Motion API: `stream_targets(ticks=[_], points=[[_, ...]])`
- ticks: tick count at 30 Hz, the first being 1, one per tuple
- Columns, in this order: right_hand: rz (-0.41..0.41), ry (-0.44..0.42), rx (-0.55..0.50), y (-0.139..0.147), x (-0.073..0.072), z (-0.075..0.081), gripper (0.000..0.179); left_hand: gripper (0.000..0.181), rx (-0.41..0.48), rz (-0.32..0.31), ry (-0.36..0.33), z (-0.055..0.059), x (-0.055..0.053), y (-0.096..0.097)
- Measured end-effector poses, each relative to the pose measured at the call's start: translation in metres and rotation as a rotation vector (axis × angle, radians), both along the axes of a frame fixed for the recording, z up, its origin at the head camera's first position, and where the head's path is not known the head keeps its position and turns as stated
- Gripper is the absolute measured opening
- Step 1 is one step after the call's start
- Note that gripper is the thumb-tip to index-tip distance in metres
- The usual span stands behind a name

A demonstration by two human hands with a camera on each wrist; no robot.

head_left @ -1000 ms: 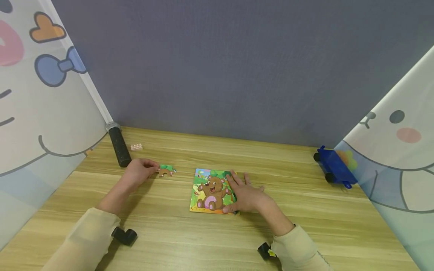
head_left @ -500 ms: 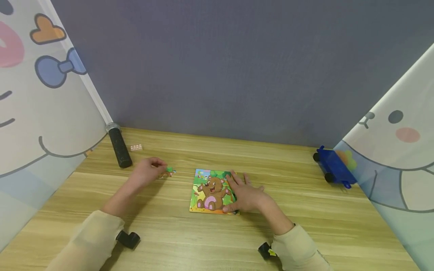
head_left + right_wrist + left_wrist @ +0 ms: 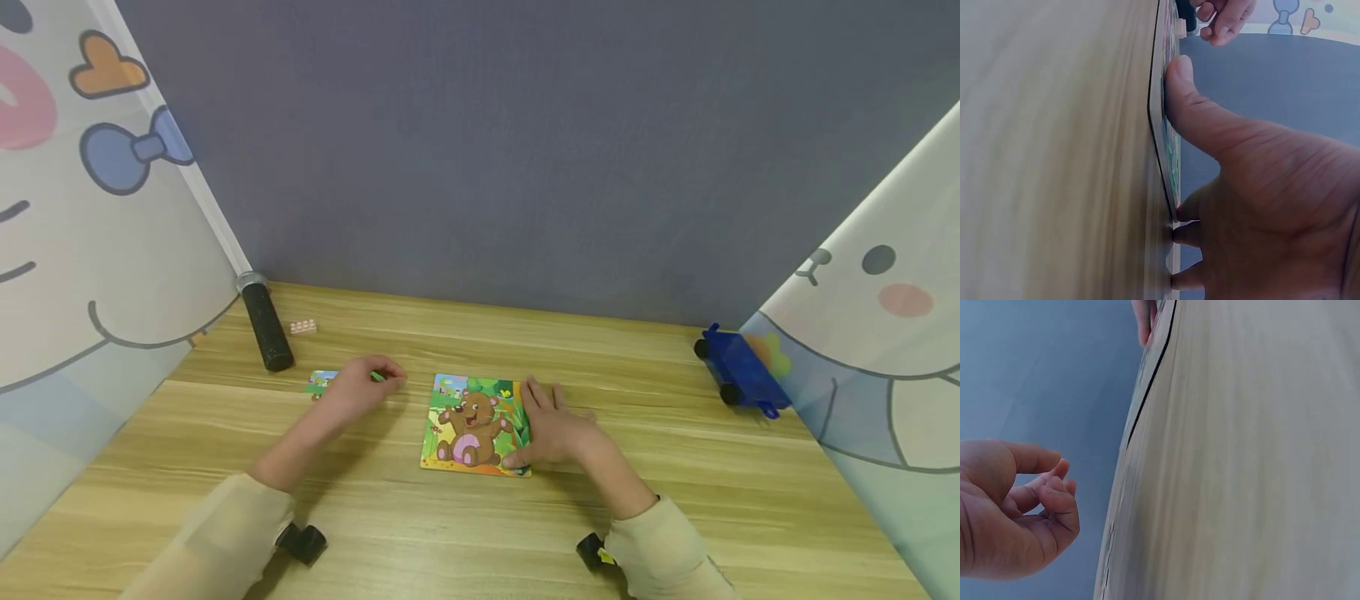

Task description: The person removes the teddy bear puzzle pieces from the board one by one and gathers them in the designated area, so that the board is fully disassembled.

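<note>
The bear jigsaw puzzle [image 3: 471, 425] lies flat on the table, showing a brown bear with raised arms. My right hand [image 3: 558, 435] is spread along its right edge. In the right wrist view its thumb [image 3: 1200, 119] rests at the picture side, with the other fingertips [image 3: 1188, 234] down at the edge and table. Left of the puzzle, my left hand [image 3: 360, 390] hovers over the table, its fingers curled together and nothing seen between them in the left wrist view. Beneath and beside it lie puzzle pieces [image 3: 320, 379], partly hidden by the hand.
A black microphone [image 3: 264, 325] lies at the back left, with a small pale pink toy brick [image 3: 303, 327] beside it. A blue toy car [image 3: 742, 371] stands at the far right. A grey panel [image 3: 480, 158] closes off the back of the wooden table [image 3: 420, 533].
My left hand has moved right, toward the puzzle, uncovering pieces to its left. The right hand has slid slightly right, showing more of the puzzle's right side.
</note>
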State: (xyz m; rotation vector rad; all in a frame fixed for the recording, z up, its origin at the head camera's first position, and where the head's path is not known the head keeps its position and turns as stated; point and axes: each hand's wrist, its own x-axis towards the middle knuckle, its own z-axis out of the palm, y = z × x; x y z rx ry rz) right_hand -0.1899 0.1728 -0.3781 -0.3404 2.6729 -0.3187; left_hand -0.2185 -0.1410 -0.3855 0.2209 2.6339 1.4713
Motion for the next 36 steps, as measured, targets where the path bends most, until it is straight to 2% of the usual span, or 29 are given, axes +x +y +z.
stream_targets(ticks=[8,18,21,26,29,36], points=[[-0.015,-0.004,0.021,-0.001,0.0,-0.003,0.124,0.017,0.007,-0.06,0.002,0.0,0.002,0.019],[-0.026,-0.009,0.013,0.0,0.0,-0.006,0.124,0.016,0.094,-0.142,-0.099,-0.008,0.0,0.041],[-0.028,-0.011,0.008,0.0,0.0,-0.006,0.125,0.016,0.098,-0.146,-0.1,-0.008,-0.001,0.048],[-0.03,-0.009,0.004,-0.001,-0.001,-0.005,0.124,0.017,0.1,-0.19,-0.085,-0.007,-0.002,0.064],[-0.033,-0.012,0.007,-0.001,-0.001,-0.004,0.124,0.016,0.124,-0.22,-0.083,-0.009,-0.004,0.074],[-0.031,-0.016,0.004,-0.002,-0.001,-0.003,0.124,0.017,0.202,-0.262,-0.132,-0.013,-0.007,0.093]])
